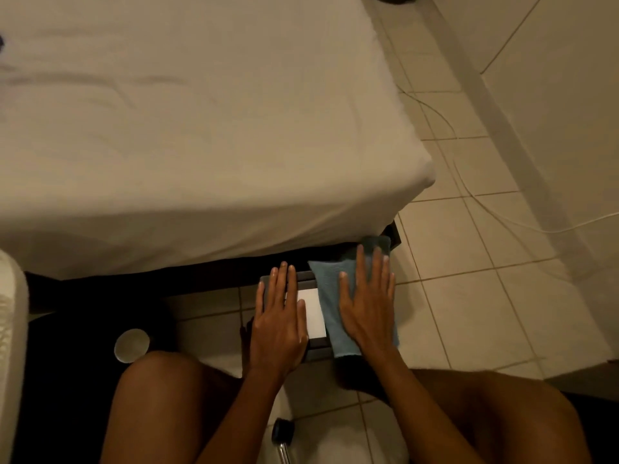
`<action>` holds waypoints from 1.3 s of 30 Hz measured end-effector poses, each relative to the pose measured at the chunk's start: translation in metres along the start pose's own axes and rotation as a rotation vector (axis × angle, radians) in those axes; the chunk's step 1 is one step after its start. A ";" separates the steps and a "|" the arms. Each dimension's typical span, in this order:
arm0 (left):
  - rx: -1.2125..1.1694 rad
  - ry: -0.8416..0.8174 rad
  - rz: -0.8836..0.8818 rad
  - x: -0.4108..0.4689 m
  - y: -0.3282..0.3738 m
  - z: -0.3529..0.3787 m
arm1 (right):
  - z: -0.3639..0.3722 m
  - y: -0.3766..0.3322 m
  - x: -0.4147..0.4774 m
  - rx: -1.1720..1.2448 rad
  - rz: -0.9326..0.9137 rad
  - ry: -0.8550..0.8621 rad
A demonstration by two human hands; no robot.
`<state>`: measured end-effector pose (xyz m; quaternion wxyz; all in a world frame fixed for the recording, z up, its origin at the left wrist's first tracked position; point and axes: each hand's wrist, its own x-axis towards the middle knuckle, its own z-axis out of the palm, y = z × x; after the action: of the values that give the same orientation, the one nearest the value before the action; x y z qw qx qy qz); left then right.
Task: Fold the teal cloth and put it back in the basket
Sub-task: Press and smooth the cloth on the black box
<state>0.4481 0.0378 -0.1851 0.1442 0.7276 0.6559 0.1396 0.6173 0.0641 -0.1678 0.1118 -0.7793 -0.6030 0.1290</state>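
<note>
Your head camera looks steeply down and forward from above your knees, close to the near right corner of the bed.

**Matt cloth, smooth tile, one bright metal tube**

The teal cloth is a matt textile with a fine ribbed grain and a slightly rough lower hem. The basket has a dark grey, matt rim, though its material cannot be told. The panel inside it is white and smooth. At 12 o'clock the bed sheet is off-white cloth, matt and softly creased. From 3 to 5 o'clock the floor tiles are pale, smooth and faintly glossy. At 6 o'clock a tube shines like polished metal.
</note>
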 end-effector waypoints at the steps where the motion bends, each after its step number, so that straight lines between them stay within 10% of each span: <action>1: 0.000 -0.001 0.003 -0.001 0.000 -0.001 | 0.003 0.000 -0.018 0.001 0.035 0.015; 25: -0.120 -0.001 -0.016 0.002 0.000 -0.008 | -0.024 -0.003 -0.031 0.247 -0.096 -0.182; 39: -0.755 -0.086 -0.346 0.002 0.032 -0.054 | -0.043 0.007 -0.094 0.255 -0.171 -0.276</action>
<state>0.4562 0.0384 -0.1230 0.4494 0.5079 0.6648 0.3132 0.6158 -0.0292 -0.1237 0.1362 -0.6796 -0.6555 0.2999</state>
